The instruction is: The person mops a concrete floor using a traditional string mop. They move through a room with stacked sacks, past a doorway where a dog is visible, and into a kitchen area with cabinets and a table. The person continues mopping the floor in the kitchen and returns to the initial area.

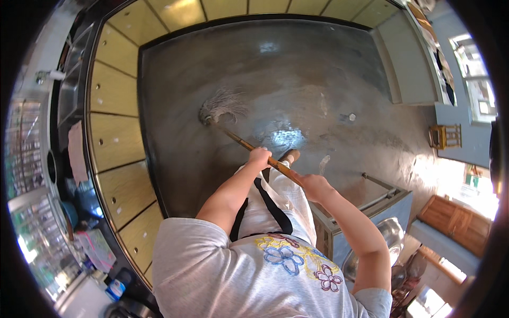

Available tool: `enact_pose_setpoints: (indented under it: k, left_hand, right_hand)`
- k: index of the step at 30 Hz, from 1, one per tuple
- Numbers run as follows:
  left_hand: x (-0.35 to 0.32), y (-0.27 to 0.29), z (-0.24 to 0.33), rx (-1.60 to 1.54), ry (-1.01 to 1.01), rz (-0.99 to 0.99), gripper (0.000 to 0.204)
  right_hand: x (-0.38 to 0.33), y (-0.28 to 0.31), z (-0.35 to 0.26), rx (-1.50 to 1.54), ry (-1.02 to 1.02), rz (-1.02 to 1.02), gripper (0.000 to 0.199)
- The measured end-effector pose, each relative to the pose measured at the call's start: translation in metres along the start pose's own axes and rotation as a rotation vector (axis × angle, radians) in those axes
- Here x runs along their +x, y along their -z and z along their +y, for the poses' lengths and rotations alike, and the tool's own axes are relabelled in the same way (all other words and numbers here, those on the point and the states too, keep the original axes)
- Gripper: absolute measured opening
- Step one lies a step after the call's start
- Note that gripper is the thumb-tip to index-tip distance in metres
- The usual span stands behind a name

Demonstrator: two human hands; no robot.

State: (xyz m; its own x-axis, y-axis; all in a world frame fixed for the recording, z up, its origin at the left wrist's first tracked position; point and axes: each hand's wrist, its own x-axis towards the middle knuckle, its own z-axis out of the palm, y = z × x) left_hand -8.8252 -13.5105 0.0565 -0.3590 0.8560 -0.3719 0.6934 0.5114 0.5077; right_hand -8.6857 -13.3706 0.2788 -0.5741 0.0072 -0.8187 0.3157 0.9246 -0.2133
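Observation:
A broom with a thin wooden handle (237, 139) and a pale bristle head (222, 106) lies slanted across the grey floor (318, 63). My left hand (260, 157) grips the handle about midway along. My right hand (314, 185) grips it nearer the upper end, close to my body. The bristles rest on the floor ahead of me, to the left. My foot (290, 156) shows just beyond the handle. A small pale scrap (352, 117) and a whitish smear (324, 163) lie on the floor to the right of the broom.
Wooden cabinet doors (114, 138) line the left and far sides. A grey box-like stand (366, 206) and a large metal bowl (387, 236) sit at my right. A small yellow stool (445, 136) stands far right. Cluttered shelves (32, 159) fill the left edge.

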Motion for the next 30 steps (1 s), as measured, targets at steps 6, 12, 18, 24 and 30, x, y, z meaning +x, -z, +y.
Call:
enact_pose_setpoints:
  k: [6, 12, 18, 24, 30]
  left_hand:
    - [-0.074, -0.026, -0.074, -0.083, 0.333, 0.031, 0.028]
    - [-0.097, -0.036, -0.07, -0.143, 0.57, -0.005, 0.022]
    - [-0.051, -0.074, -0.002, -0.11, 0.525, 0.116, 0.014]
    - [0.045, -0.072, 0.09, -0.183, 0.472, 0.225, 0.008]
    - [0.16, -0.069, 0.182, -0.202, 0.388, 0.257, 0.004]
  right_hand:
    - [0.048, -0.006, -0.064, -0.378, 0.156, 0.147, 0.07]
    - [0.059, 0.003, -0.082, -0.481, 0.217, 0.106, 0.069]
    - [0.042, 0.002, 0.012, -0.302, 0.221, 0.014, 0.064]
    - [-0.004, 0.028, 0.119, -0.299, 0.01, 0.069, 0.058]
    - [-0.036, 0.06, 0.246, -0.328, -0.049, 0.148, 0.052]
